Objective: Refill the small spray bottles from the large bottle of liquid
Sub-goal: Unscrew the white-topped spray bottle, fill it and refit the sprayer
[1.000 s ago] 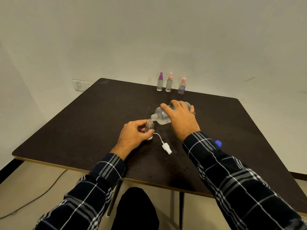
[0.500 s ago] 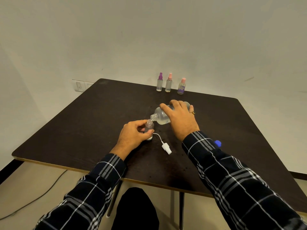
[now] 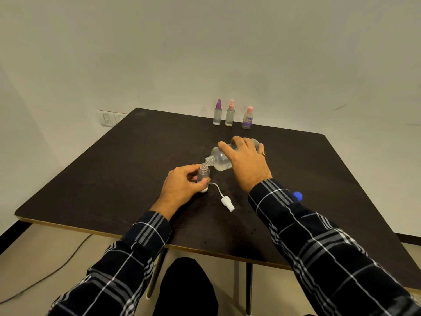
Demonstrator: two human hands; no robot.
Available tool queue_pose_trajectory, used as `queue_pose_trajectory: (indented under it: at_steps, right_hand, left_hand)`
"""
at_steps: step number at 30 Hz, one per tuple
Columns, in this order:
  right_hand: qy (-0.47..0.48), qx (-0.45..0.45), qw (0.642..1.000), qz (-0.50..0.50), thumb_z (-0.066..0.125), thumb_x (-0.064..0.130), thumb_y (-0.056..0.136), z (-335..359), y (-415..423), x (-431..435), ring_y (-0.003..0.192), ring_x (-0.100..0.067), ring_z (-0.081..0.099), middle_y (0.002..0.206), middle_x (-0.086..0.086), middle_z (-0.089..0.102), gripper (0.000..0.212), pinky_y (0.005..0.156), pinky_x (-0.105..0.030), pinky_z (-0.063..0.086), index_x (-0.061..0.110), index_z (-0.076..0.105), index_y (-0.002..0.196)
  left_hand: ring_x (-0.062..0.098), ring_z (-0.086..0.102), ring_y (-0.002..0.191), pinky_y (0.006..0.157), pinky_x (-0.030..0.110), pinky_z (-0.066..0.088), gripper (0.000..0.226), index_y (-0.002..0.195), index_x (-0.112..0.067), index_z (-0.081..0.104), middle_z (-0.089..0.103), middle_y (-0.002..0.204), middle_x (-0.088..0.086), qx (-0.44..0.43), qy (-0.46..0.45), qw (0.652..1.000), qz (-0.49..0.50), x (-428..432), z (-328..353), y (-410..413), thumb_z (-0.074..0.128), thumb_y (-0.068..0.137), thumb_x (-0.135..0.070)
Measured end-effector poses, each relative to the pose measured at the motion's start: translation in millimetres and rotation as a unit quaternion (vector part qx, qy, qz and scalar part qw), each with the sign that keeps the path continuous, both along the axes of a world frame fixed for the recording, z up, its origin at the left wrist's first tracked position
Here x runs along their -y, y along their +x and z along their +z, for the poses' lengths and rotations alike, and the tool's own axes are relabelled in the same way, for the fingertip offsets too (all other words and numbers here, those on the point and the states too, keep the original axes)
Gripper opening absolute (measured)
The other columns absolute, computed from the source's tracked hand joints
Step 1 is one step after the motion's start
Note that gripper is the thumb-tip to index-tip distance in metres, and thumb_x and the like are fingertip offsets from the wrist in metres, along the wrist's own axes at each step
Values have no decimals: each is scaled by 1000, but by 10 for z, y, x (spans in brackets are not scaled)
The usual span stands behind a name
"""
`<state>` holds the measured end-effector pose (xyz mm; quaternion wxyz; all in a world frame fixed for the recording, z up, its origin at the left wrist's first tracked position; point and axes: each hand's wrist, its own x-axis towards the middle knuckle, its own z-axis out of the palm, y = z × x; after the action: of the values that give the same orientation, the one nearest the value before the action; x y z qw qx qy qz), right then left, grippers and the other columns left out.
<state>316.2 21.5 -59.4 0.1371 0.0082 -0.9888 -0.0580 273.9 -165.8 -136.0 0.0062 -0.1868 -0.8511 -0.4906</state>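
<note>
My right hand (image 3: 247,164) grips the large clear bottle (image 3: 219,159) and holds it tipped on its side, its open neck right over the mouth of a small uncapped spray bottle (image 3: 203,173). My left hand (image 3: 182,187) holds that small bottle upright on the dark table (image 3: 114,169). Its white spray head with the dip tube (image 3: 225,200) lies on the table just right of my left hand. Three capped small spray bottles stand at the table's far edge: purple cap (image 3: 217,112), pink cap (image 3: 230,113), pink cap with purple label (image 3: 247,118).
A blue cap (image 3: 297,195) lies on the table beside my right sleeve. A wall socket (image 3: 107,118) sits behind the table's far left corner. A cable (image 3: 45,277) runs over the floor at the lower left. My knee shows under the near table edge.
Both hands and both bottles hold almost the same pose; the large bottle stays tipped over the small one. No clear movement.
</note>
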Motion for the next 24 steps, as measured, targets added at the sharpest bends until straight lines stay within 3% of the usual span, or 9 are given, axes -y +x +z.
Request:
queue_pose_trajectory:
  at_steps: [7,15,24]
  right_hand:
    - [2,-8,1000,0,69,9,88,16,26,-2,141,-33,26,151,-11,30,76,110,-69,25,35,29,147]
    - [0,0,1000,1,70,11,88,24,19,10,142,-33,24,152,-12,29,77,111,-70,24,35,28,148]
    - [-8,2,1000,0,71,12,88,22,15,9,143,-34,24,153,-12,28,77,111,-68,26,35,28,148]
  left_hand:
    - [0,66,84,82,20,52,39,122,-37,72,73,91,-18,3,0,1000,-1,-10,19,22,81,84,-31]
    - [3,67,86,87,30,58,38,119,-41,72,74,90,-16,1,-1,1000,1,1,3,7,81,83,-33]
    - [1,66,86,82,22,53,40,122,-38,71,73,92,-17,4,-7,1000,1,0,17,12,81,83,-33]
